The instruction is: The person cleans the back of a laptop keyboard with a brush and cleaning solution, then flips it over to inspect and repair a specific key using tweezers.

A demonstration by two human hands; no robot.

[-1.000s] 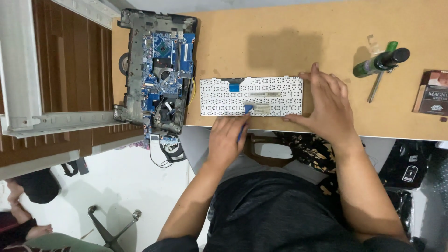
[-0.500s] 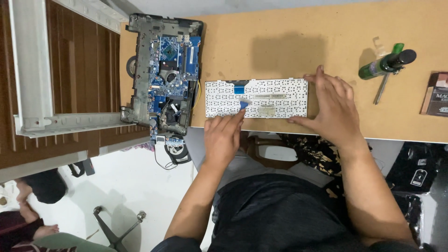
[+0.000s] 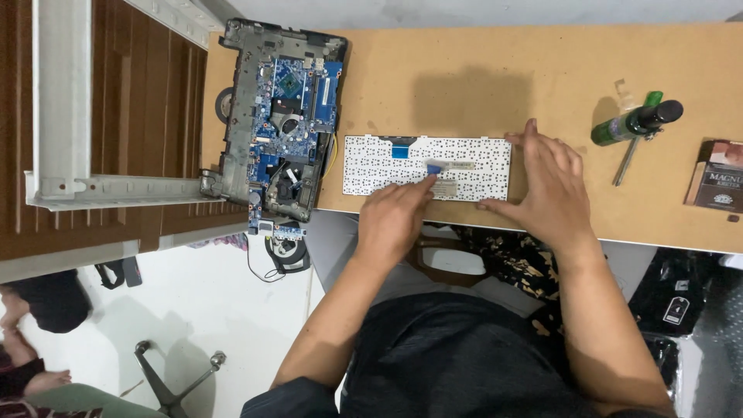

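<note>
A white keyboard [image 3: 387, 166] lies upside down near the front edge of the wooden desk [image 3: 464, 70], its perforated metal back facing up. My left hand [image 3: 395, 217] reaches over the near edge, its fingertips pinching the blue-tipped end of the flat ribbon cable [image 3: 434, 168] at the middle of the keyboard's back. My right hand [image 3: 546, 186] grips the keyboard's right end, fingers spread over the top and thumb against the near edge.
An opened laptop chassis [image 3: 282, 116] with a bare blue motherboard sits at the desk's left end. A green bottle [image 3: 635, 122], a screwdriver [image 3: 631, 155] and a small dark box [image 3: 716, 176] lie at the right. Another person's arm [image 3: 23, 371] shows at the lower left, by a chair base [image 3: 174, 379].
My left fingertips and the blue cable tip have shifted slightly right and further onto the keyboard's back. My right hand stays on the keyboard's right end.
</note>
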